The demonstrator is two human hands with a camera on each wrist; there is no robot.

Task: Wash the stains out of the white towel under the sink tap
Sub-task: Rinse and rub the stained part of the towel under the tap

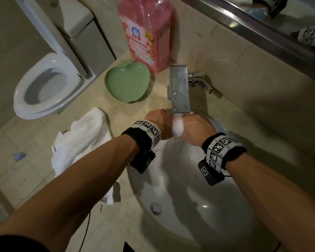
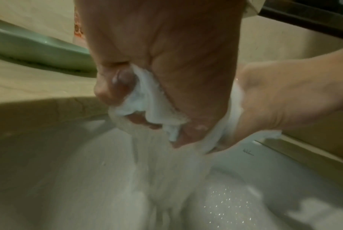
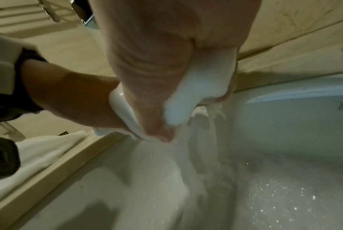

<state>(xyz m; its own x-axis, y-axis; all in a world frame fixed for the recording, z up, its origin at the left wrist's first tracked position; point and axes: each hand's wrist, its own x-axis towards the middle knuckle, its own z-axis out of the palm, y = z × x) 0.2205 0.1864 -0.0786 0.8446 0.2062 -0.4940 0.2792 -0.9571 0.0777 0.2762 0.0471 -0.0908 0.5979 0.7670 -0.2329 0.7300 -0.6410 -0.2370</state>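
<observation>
i think i am in the middle of the wash. my white towel (image 2: pixel 155 99) is wet and bunched up in both my hands, over the back part of the sink (image 1: pixel 216 224), right under the tap (image 1: pixel 180 90). water runs off it into the bowl. i can't see any stains from here, so i can't tell if they are gone. rinsing and squeezing may still be left.

both my arms reach out straight in front of me. my left hand (image 1: pixel 159 122) is curled tight round one end of the towel. my right hand (image 1: pixel 196 129) is curled round the other end, close beside it.

another white towel (image 1: pixel 80 140) lies on the left edge of the counter. farther back sit a green apple-shaped dish (image 1: pixel 127 82) and a pink soap bottle (image 1: pixel 145 31).
</observation>
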